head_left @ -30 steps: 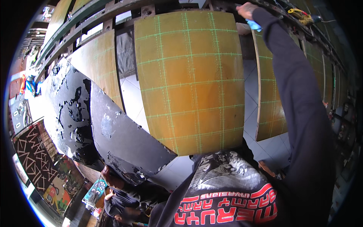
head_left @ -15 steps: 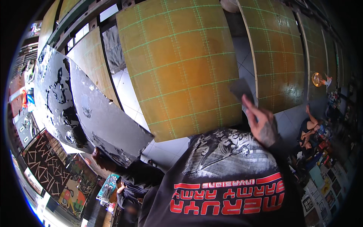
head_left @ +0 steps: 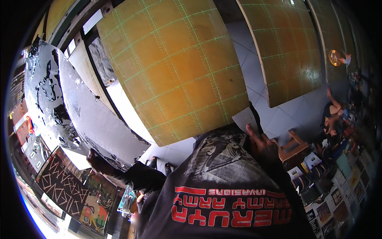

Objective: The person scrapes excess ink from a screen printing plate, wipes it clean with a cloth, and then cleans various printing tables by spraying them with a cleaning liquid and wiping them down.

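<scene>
My left hand (head_left: 95,161) is closed on the near edge of a large, tilted grey panel (head_left: 93,107). Glossy black smears (head_left: 49,85) cover much of its left side. In my right hand (head_left: 263,145) is a thin, flat grey rectangular card (head_left: 244,118), pinched between fingers and thumb. The card is by the near right corner of a yellow-brown board (head_left: 175,75) marked with green grid lines. Whether it touches the board, I cannot tell.
More gridded boards, such as a second yellow-brown board (head_left: 288,51), stand in a row to the right. Pale tiled floor (head_left: 276,119) shows between them. A wooden stool (head_left: 292,149) is at the right, and another person (head_left: 332,115) sits beyond it.
My right hand has drawn the card back toward my body, and the card has tilted to show a lighter face. The view has shifted; my left hand still holds the panel.
</scene>
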A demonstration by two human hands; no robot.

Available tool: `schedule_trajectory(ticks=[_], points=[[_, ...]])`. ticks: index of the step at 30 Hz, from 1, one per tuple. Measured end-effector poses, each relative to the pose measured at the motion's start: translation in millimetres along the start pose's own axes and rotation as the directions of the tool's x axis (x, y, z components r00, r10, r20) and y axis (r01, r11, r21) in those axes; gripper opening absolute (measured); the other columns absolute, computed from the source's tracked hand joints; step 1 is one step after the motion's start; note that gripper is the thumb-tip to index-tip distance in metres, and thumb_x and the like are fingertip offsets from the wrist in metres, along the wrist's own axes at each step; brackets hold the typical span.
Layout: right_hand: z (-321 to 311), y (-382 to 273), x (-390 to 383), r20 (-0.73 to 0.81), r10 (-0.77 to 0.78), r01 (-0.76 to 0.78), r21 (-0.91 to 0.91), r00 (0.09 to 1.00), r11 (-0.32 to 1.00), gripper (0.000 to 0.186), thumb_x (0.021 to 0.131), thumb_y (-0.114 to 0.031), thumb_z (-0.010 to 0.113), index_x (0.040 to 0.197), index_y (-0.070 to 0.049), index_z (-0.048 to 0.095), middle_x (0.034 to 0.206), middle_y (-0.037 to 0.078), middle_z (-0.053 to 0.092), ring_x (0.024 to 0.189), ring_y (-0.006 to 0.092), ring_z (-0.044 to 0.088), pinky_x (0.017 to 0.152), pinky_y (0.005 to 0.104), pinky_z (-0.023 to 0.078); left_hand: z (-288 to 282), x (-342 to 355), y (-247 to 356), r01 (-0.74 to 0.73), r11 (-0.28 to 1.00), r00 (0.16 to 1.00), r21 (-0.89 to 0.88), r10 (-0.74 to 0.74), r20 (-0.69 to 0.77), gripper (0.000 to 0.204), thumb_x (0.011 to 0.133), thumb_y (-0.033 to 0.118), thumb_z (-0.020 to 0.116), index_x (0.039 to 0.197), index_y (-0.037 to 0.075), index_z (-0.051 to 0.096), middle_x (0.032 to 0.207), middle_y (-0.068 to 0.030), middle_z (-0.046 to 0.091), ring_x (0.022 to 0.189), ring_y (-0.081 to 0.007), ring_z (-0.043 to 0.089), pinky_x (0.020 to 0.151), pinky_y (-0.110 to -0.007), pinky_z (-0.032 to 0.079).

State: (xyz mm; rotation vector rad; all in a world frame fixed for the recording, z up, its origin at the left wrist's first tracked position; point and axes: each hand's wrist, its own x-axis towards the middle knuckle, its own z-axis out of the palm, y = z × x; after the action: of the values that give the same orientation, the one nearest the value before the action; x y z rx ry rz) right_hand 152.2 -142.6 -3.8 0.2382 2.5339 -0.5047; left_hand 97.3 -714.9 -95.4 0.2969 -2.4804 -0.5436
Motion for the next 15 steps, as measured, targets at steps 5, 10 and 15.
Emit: schedule_trajectory(ticks=[5,10,15], points=[[10,2,-13,0.000,0.029,-0.029,0.029,1.000,0.999,0.051,0.082,-0.010,0.059,0.130,-0.026,0.052,0.067,0.016,0.052,0.056,0.0329,0.059,0.052,0.0421,0.047,11,23,-6,-0.103,0.993,0.995,0.057,0.102,0.020,0.047,0.073,0.022,0.073,0.109,0.000,0.053,0.095,-0.0126,0.063,0.087,-0.0251,0.063,0.082,-0.036,0.051],[11,-6,-7,0.146,0.088,-0.096,0.050,0.985,0.994,0.052,0.087,-0.017,0.052,0.137,-0.024,0.041,0.083,0.025,0.056,0.068,0.0405,0.063,0.061,0.0476,0.052,21,39,-21,-0.232,0.962,0.973,0.148,0.230,0.030,0.051,0.071,0.022,0.076,0.110,0.000,0.052,0.095,-0.0128,0.063,0.087,-0.0256,0.064,0.081,-0.036,0.052],[34,-11,17,0.101,0.066,-0.062,-0.039,0.993,0.997,0.050,0.084,-0.019,0.058,0.133,-0.020,0.046,0.094,0.025,0.059,0.071,0.0359,0.065,0.062,0.0422,0.054,30,49,24,-0.320,0.903,0.945,0.288,0.327,0.024,0.048,0.067,0.023,0.078,0.102,0.000,0.053,0.087,-0.0136,0.064,0.077,-0.0279,0.065,0.073,-0.037,0.054]])
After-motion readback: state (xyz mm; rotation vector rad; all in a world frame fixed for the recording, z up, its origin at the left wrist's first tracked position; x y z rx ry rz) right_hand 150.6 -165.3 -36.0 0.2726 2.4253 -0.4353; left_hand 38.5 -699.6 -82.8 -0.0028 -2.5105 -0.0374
